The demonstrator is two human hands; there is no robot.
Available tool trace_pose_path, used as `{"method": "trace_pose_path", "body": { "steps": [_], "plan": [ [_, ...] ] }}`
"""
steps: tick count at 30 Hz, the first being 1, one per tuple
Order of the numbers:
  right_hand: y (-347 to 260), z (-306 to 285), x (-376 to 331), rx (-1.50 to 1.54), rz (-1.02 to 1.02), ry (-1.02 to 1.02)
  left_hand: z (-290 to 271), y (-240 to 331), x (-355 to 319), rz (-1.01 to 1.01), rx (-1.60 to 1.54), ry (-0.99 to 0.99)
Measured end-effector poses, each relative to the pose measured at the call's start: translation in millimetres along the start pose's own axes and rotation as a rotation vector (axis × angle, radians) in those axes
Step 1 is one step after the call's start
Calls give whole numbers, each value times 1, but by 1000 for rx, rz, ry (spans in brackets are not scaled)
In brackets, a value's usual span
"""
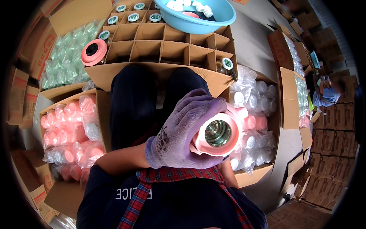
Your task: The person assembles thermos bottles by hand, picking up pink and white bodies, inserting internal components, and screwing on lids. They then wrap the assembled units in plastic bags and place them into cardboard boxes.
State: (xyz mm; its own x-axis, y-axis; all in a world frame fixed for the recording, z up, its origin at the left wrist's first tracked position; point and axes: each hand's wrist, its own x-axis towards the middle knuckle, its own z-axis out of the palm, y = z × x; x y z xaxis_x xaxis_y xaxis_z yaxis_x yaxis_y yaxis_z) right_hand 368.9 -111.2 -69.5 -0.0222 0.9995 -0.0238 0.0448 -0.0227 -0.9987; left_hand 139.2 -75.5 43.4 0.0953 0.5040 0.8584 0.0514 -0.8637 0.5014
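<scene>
My left hand, in a purple-grey knit glove, is closed around a pink vacuum flask held in front of my lap. Its round mouth tips up toward me, and a shiny glass liner shows inside the pink collar. A pink handle or spout part juts out on the far right side. My right forearm rises behind the flask, whose body hides my right hand and fingers. Beyond my knees stands a divided carton; a pink flask top with a black centre sits at its near left corner.
Several glass liners with green-and-white tops stand in the carton. A blue basin with white caps rests on its back right. Boxes of bagged pink parts, green parts and white parts surround me. Another person is far right.
</scene>
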Motion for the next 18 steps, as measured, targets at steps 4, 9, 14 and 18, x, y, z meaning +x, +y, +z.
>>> {"method": "trace_pose_path", "body": {
  "steps": [4, 9, 14, 18],
  "plan": [
    [-2, 3, 10, 12, -10, -6, -4, 2, -2, 26, -22, -46],
    [6, 9, 25, 69, -19, -26, -18, 31, 2, -135, -198, -185],
    [4, 4, 28, 92, -1, -10, -18, 29, -1, -78, -226, -230],
    [5, 3, 32, 124, 6, -8, -12, 32, -1, -107, -272, -194]
  ]
}}
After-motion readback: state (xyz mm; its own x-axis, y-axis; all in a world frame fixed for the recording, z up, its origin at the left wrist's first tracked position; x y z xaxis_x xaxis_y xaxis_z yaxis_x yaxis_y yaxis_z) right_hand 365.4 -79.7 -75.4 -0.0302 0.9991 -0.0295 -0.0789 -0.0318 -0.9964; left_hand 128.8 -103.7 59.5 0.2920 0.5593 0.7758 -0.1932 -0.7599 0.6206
